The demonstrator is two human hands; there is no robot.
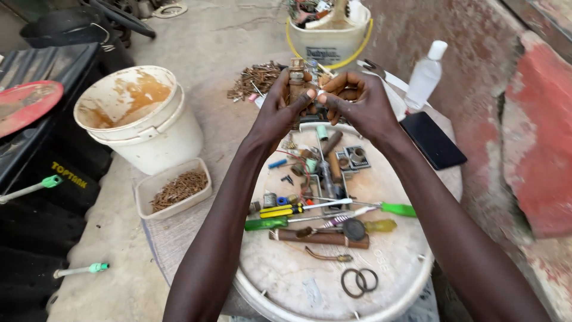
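left hand (280,110) grips a rusty brass fitting (296,80) upright above the round lid (393,262); right hand (357,104) pinches white tape (322,93) against it. wrapping looks barely begun; screwdrivers (286,222) lie unused below

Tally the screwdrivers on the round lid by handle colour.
Green handle: 2, one at left, one at right
Yellow and black handle: 1
Clear yellow handle: 1
Total: 4 screwdrivers on the round lid
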